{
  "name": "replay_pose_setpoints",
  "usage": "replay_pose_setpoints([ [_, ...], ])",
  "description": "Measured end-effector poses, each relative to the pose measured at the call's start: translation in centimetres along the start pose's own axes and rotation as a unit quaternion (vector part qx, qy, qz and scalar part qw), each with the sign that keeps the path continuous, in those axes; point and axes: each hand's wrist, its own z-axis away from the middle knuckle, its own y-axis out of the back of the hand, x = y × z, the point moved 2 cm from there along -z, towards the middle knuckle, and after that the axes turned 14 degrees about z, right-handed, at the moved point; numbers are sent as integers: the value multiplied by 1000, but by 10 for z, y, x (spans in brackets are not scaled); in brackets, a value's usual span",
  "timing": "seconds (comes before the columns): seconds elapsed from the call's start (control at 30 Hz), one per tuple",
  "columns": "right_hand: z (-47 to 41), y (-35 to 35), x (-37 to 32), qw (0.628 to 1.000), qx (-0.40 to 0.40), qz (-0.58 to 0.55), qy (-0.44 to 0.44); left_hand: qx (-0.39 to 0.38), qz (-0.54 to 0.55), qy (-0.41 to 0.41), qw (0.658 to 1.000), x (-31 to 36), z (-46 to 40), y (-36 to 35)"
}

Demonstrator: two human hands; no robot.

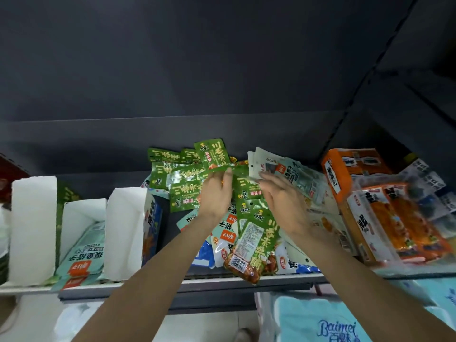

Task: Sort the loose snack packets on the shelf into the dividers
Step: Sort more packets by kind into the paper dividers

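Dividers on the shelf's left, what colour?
White dividers, clearest in the head view, the only view.

Green snack packets (185, 178) lie heaped and overlapping on the shelf (222, 280) under both grips; pale packets (291, 176) fan beyond the right grip; white dividers (125, 230) stand upright, left of the left grip.

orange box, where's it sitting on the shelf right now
In the head view the orange box stands at the right end of the shelf, tilted, just right of the pale fish-snack packets and behind the clear tray of orange packets.
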Motion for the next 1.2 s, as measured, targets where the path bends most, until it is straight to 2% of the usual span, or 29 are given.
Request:
replay_pose_setpoints([
  [0.07, -2, 9, -15, 999, 1, -20, 36, -19, 154, 87, 984, 16, 5, 5],
  [0.13, -4, 16, -30, 997, -1, -36, 62, -39, 293, 152, 943, 27, 11, 15],
  [0.27, -5, 24, -61, 994, 36, -62, 84, 12, 325, 151, 933, 33, 19, 58],
  [0.3, -7, 26, -70, 995, 27, -84, 50, 23, 325, 138, 935, 31, 22, 71],
  [0.37, -12, 30, -92, 975, -51, -192, -100, 47, 338, 109, 934, 25, 30, 100],
  [0.4, -16, 31, -105, 939, -87, -267, -199, 65, 348, 96, 930, 21, 35, 117],
  [0.43, -20, 33, -120, 883, -110, -348, -296, 80, 357, 83, 927, 16, 40, 134],
  [0.47, -24, 36, -136, 805, -122, -438, -381, 91, 359, 68, 926, 11, 46, 152],
  [0.53, -31, 37, -173, 632, -132, -606, -465, 102, 354, 47, 928, 1, 57, 189],
  [0.57, -33, 37, -192, 591, -134, -644, -467, 107, 344, 42, 932, -6, 62, 208],
  [0.6, -32, 37, -211, 600, -137, -646, -451, 110, 327, 34, 938, -11, 67, 227],
  [0.63, -33, 37, -231, 632, -138, -631, -428, 117, 290, 19, 950, -18, 71, 247],
  [0.73, -35, 35, -286, 729, -114, -581, -343, 150, 86, -46, 984, -36, 80, 308],
  [0.9, -45, 37, -380, 865, -80, -454, -197, 175, -45, -128, 975, -65, 98, 401],
  [0.97, -46, 34, -417, 901, -79, -403, -138, 171, -81, -146, 971, -73, 106, 430],
  [1.07, -42, 28, -460, 955, -53, -287, -60, 148, -47, -177, 972, -82, 118, 459],
  [1.13, -37, 27, -480, 973, -37, -226, 8, 146, -17, -194, 970, -87, 122, 471],
  [1.2, -33, 21, -495, 979, -53, -185, 72, 146, -18, -200, 969, -92, 124, 480],
])
